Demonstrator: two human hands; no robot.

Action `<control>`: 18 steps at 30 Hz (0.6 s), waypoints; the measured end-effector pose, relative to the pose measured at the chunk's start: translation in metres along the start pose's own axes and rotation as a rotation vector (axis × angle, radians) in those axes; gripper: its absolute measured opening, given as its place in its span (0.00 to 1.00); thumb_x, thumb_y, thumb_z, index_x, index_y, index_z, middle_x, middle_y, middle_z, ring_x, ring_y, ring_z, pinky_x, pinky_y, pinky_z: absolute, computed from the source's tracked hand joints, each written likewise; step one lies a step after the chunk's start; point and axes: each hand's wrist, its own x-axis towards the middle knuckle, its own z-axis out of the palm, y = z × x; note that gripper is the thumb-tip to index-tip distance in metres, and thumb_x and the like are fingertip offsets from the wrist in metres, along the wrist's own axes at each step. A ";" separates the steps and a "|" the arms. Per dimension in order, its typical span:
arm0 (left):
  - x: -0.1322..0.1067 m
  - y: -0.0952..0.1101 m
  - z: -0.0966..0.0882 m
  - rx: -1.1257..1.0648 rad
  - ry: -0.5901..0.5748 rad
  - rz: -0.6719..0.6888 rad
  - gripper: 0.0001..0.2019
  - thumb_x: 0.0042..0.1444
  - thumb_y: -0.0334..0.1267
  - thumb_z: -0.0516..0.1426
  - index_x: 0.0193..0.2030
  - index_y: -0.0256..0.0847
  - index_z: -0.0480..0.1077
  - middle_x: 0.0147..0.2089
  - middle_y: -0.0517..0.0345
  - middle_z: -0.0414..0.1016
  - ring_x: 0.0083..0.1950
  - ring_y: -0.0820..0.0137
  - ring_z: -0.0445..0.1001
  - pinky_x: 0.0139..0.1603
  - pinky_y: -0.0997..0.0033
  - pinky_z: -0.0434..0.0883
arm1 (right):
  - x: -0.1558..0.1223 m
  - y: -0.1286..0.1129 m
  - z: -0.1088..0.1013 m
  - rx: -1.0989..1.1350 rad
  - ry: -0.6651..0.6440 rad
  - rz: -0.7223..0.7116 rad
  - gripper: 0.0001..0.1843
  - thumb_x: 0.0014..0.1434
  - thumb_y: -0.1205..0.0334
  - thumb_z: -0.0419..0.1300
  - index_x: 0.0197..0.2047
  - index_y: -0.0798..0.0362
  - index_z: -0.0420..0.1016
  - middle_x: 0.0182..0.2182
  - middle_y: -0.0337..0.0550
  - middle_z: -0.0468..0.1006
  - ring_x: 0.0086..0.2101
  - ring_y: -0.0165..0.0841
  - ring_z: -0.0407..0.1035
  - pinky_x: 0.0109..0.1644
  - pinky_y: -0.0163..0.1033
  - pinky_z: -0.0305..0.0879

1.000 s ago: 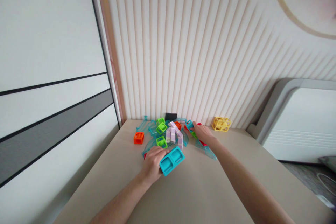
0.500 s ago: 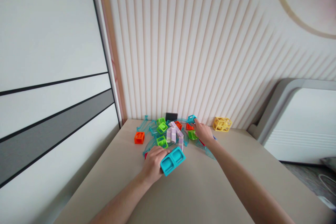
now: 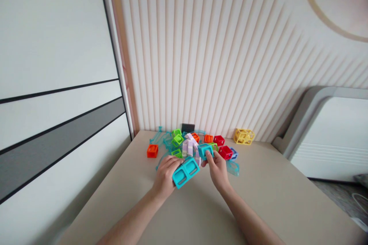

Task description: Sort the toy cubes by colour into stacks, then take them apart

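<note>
My left hand (image 3: 166, 174) is closed round a pair of joined turquoise cube blocks (image 3: 186, 172), held tilted above the near part of the table. Close by on the right, my right hand (image 3: 217, 166) grips a single turquoise cube block (image 3: 205, 151) between thumb and fingers. The single cube is near the upper right end of the joined pair, and a small gap seems to separate them. Behind the hands lie lilac-and-white pieces (image 3: 188, 147) and green cube blocks (image 3: 177, 140), partly hidden by the hands.
An orange cube (image 3: 152, 151) sits at the left. Red cubes (image 3: 225, 152), a blue cube (image 3: 234, 154) and a clear turquoise piece (image 3: 232, 168) lie right of my hands. Yellow blocks (image 3: 243, 136) and a dark box (image 3: 188, 127) stand against the ribbed wall (image 3: 195, 46).
My right hand has taken the turquoise cube from the back of the pile and brought it toward me and left, beside the joined pair. My left hand has shifted slightly.
</note>
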 end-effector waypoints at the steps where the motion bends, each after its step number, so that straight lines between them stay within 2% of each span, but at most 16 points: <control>1: 0.000 0.000 0.000 0.001 -0.005 -0.007 0.12 0.60 0.29 0.56 0.50 0.39 0.74 0.43 0.49 0.81 0.46 0.59 0.77 0.47 0.59 0.75 | -0.006 0.002 0.000 0.001 0.001 0.012 0.26 0.61 0.36 0.57 0.30 0.52 0.68 0.17 0.39 0.74 0.19 0.31 0.65 0.25 0.33 0.57; 5: -0.001 -0.001 0.000 0.005 -0.025 -0.012 0.13 0.60 0.29 0.56 0.50 0.38 0.74 0.42 0.48 0.81 0.46 0.58 0.76 0.47 0.58 0.75 | -0.018 0.005 -0.002 -0.005 -0.035 0.047 0.27 0.60 0.35 0.57 0.30 0.52 0.67 0.14 0.34 0.69 0.17 0.27 0.60 0.22 0.32 0.53; 18: -0.002 -0.004 0.003 0.016 -0.043 0.001 0.15 0.60 0.29 0.56 0.52 0.40 0.75 0.43 0.49 0.81 0.47 0.59 0.76 0.48 0.58 0.75 | -0.025 -0.001 0.002 0.003 -0.071 0.051 0.28 0.59 0.33 0.57 0.27 0.50 0.65 0.14 0.34 0.68 0.16 0.28 0.61 0.22 0.33 0.54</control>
